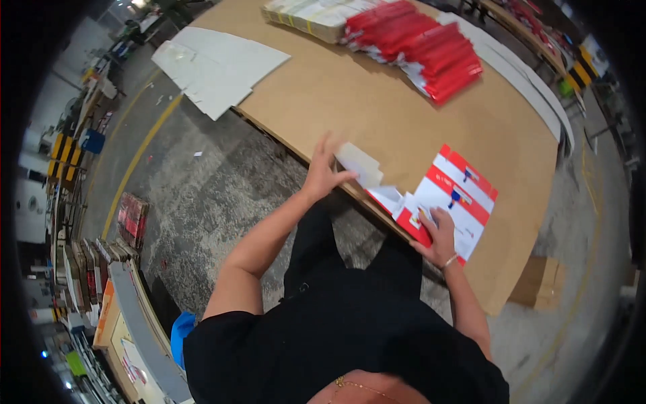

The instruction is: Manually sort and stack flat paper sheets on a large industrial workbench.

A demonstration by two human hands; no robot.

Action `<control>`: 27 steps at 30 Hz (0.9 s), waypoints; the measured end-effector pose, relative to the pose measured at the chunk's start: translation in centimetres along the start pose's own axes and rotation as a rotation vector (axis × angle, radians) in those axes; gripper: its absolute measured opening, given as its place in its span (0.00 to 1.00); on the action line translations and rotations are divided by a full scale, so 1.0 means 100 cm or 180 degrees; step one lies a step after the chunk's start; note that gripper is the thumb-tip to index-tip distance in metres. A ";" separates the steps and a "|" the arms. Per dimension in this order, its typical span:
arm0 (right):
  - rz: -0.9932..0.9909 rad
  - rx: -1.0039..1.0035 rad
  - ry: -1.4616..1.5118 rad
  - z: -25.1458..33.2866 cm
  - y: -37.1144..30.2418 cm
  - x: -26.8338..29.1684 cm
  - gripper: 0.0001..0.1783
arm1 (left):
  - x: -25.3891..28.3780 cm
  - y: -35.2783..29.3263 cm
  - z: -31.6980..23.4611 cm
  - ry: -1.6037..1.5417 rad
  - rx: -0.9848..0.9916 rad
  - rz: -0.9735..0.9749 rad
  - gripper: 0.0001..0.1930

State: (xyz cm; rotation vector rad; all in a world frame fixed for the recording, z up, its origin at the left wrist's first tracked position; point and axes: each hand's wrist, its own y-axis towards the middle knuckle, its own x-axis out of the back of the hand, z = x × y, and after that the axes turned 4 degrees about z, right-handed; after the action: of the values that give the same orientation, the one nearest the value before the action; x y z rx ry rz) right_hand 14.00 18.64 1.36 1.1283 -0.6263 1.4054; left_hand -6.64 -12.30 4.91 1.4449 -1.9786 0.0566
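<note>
A red and white printed cardboard carton (452, 198), partly folded, lies at the near edge of the table. Its pale inner flaps (361, 164) stick out to the left. My right hand (439, 237) grips its near red panel, fingers on top and thumb by the edge. Beside the pale flaps is my left hand (326, 168), thumb and fingers apart, the fingertips smeared by motion. Whether the left thumb touches a flap is not clear.
A brown board-topped table (323, 94) spans the middle. Across its far side lie a fanned pile of red cartons (417, 47) and a strapped pale stack (316, 17). White sheets (219, 67) overhang the left corner. A brown cardboard box (538, 283) sits on the floor, right.
</note>
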 end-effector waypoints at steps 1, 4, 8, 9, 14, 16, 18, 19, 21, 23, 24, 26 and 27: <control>0.0027 -0.0047 0.0006 0.001 0.005 0.001 0.38 | -0.018 -0.005 -0.009 -0.1219 0.0555 -0.0393 0.36; 0.0106 -0.0037 0.0021 0.001 0.003 -0.002 0.37 | -0.047 -0.009 -0.012 -0.2101 0.0892 -0.0409 0.38; 0.0102 -0.0097 0.0271 0.005 -0.003 -0.002 0.33 | -0.069 -0.019 -0.011 -0.0667 -0.0213 0.0641 0.35; 0.0193 0.0077 0.0200 0.005 -0.002 -0.003 0.32 | -0.073 -0.022 -0.012 -0.0311 -0.0510 0.0895 0.35; 0.0428 0.0140 -0.0029 0.011 -0.003 -0.010 0.31 | -0.071 -0.022 -0.014 0.0887 -0.1677 0.1996 0.28; 0.0568 0.0193 -0.0158 0.011 -0.003 -0.011 0.29 | -0.070 -0.023 -0.018 0.1477 -0.1821 0.2167 0.27; 0.0490 0.0219 -0.0159 0.009 -0.006 -0.012 0.29 | -0.077 -0.026 -0.016 0.1585 -0.1766 0.2171 0.27; 0.0426 0.0255 -0.0171 0.010 -0.005 -0.011 0.28 | -0.078 -0.026 -0.017 0.1684 -0.1702 0.2158 0.28; 0.0468 0.0254 -0.0182 0.009 -0.003 -0.010 0.28 | -0.081 -0.028 -0.017 0.1787 -0.1601 0.2147 0.28; 0.0529 0.0243 -0.0202 0.009 -0.002 -0.009 0.28 | -0.085 -0.030 -0.021 0.1867 -0.1497 0.2134 0.28; 0.0499 0.0260 -0.0217 0.008 -0.003 -0.010 0.28 | -0.088 -0.031 -0.022 0.1996 -0.1487 0.2043 0.27; 0.0459 0.0289 -0.0220 0.008 -0.002 -0.013 0.27 | -0.091 -0.032 -0.024 0.2146 -0.1472 0.1950 0.27; 0.0430 0.0152 -0.0175 0.008 -0.001 -0.015 0.28 | -0.093 -0.033 -0.025 0.2094 -0.1492 0.1869 0.27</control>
State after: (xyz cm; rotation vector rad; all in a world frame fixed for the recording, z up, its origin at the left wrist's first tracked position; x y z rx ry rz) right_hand 14.12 17.27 0.36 1.1839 -0.7227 1.5150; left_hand -1.17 -4.83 0.73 0.4312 -1.6349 0.2689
